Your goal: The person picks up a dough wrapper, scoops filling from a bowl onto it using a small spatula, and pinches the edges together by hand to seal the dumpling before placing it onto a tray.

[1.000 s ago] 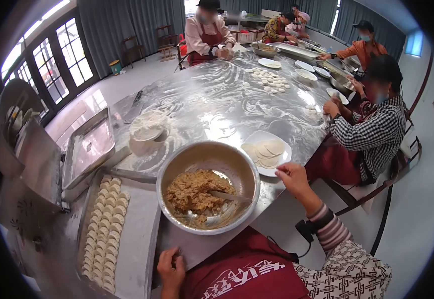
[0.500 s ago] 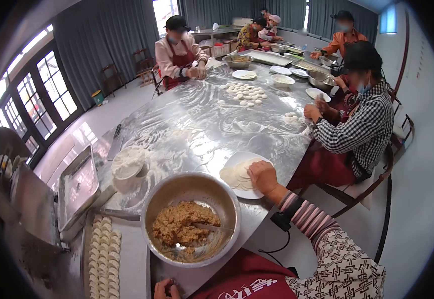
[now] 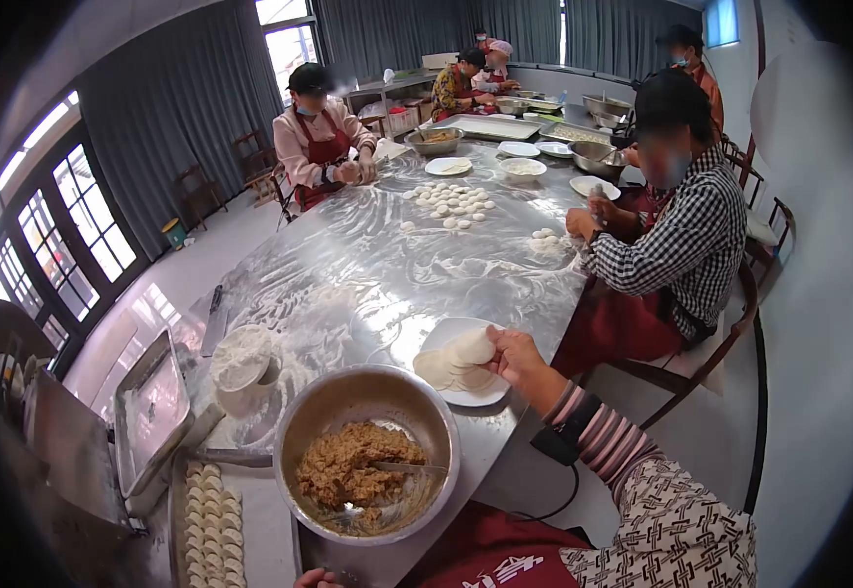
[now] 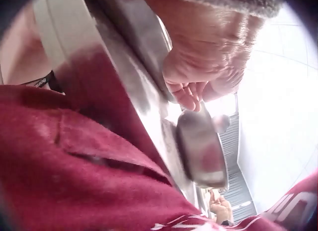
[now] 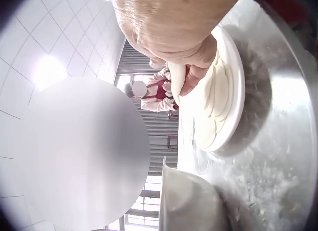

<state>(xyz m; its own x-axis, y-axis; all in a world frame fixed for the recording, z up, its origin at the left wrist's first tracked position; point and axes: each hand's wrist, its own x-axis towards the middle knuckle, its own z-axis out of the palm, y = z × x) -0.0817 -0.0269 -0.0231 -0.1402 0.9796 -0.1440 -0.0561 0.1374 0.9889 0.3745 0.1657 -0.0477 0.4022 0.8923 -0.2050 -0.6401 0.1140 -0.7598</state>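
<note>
My right hand (image 3: 526, 368) pinches a round white dough wrapper (image 3: 472, 345) between thumb and fingers, its edge raised over the stack of wrappers (image 3: 436, 369) on a white plate (image 3: 438, 337). In the right wrist view the held wrapper (image 5: 176, 78) stands on edge under the fingers. Left of the plate sits a steel bowl (image 3: 367, 388) with brown minced filling (image 3: 353, 461) and a flat utensil (image 3: 409, 467) stuck in it. My left hand (image 4: 211, 62) hangs with loosely curled fingers near the table edge and the bowl, holding nothing; in the head view only its fingertips show.
A tray (image 3: 262, 524) with rows of folded dumplings (image 3: 213, 529) lies left of the bowl. Behind it are a flour dish (image 3: 240, 363) and a metal tray (image 3: 152, 416). Small dough rounds (image 3: 451, 203) lie farther up the floured table. A person in a checkered shirt (image 3: 676, 230) works at right.
My right hand came from beside the plate onto the wrapper stack, took hold of the top wrapper and lifted its edge. The head view has shifted, leaving less of the left hand in sight.
</note>
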